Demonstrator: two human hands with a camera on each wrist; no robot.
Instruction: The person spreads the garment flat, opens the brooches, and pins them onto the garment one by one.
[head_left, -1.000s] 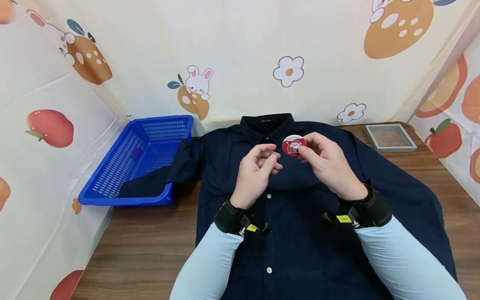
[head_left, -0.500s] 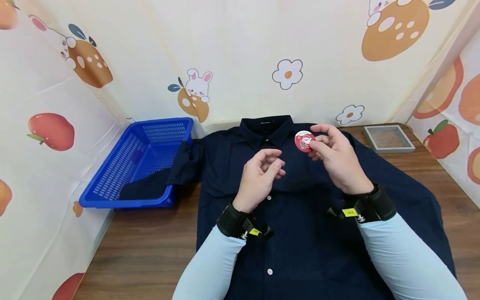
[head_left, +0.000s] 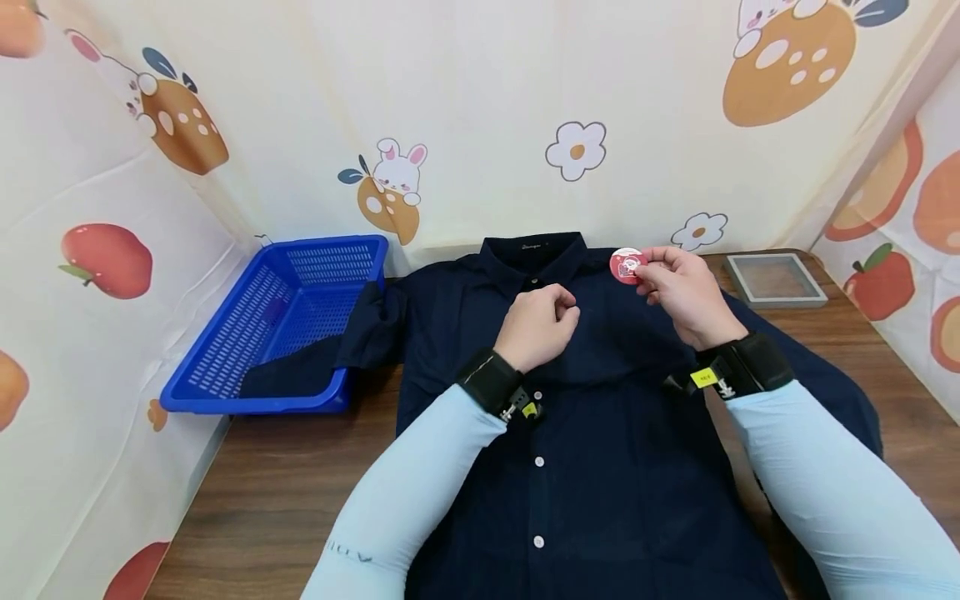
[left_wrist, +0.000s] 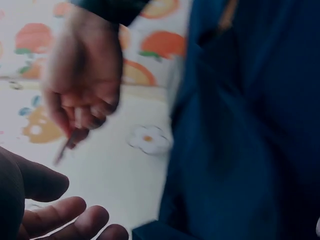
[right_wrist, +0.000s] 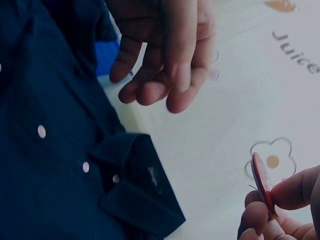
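A dark navy button-up shirt lies front up on the table, collar at the far end. Above its upper right chest my right hand pinches a round red button badge with a white cartoon figure. In the right wrist view the badge is nearly edge-on between thumb and fingers, a thin pin wire showing behind it. My left hand is over the shirt's placket below the collar, holding nothing. Its fingers hang loosely bent in the right wrist view, apart from the badge.
A blue plastic basket stands on the left, with one shirt sleeve draped into it. A small grey-framed tray sits at the table's back right corner. Printed curtains enclose the back and sides.
The right hand has carried the badge right and away from the left hand. My left hand has turned and shifted slightly right. A strip of table now shows between the shirt's body and right-side sleeve.
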